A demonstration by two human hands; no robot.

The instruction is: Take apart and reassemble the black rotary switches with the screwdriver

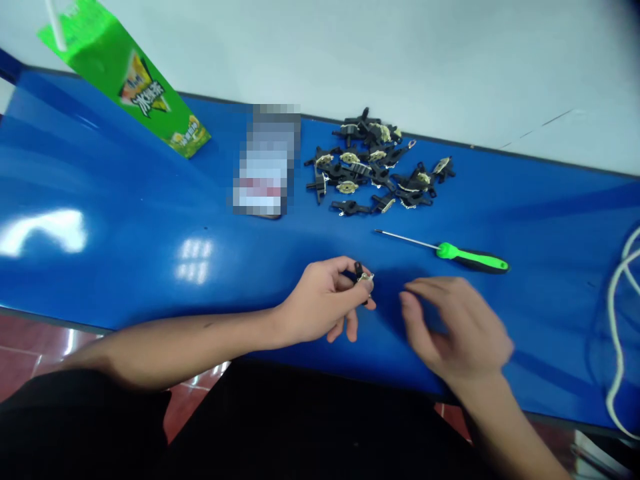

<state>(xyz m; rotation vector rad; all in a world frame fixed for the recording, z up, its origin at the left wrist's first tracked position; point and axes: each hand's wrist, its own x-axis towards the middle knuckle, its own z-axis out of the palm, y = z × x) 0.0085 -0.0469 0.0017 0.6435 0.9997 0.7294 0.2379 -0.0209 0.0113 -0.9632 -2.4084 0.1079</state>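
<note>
My left hand [325, 300] is closed on a small black plastic part with a metal plate [367, 277], pinched between thumb and fingers above the blue table. The hand partly covers this part. To its right, my right hand [457, 327] hovers with curled fingers, somewhat blurred. Its thumb and index tips are close but apart, and I see nothing between them. Beyond that hand lies a screwdriver [470, 258] with a green and black handle, its shaft pointing left. Several similar black parts with metal plates [350, 187] lie in a loose pile farther back.
A phone [265, 167] with a blurred-out screen lies left of the pile. A green drink carton [130, 80] with a straw stands at the back left of the blue table [125, 253]. White cable [614, 320] hangs along the right side. A pale wall [450, 60] borders the back.
</note>
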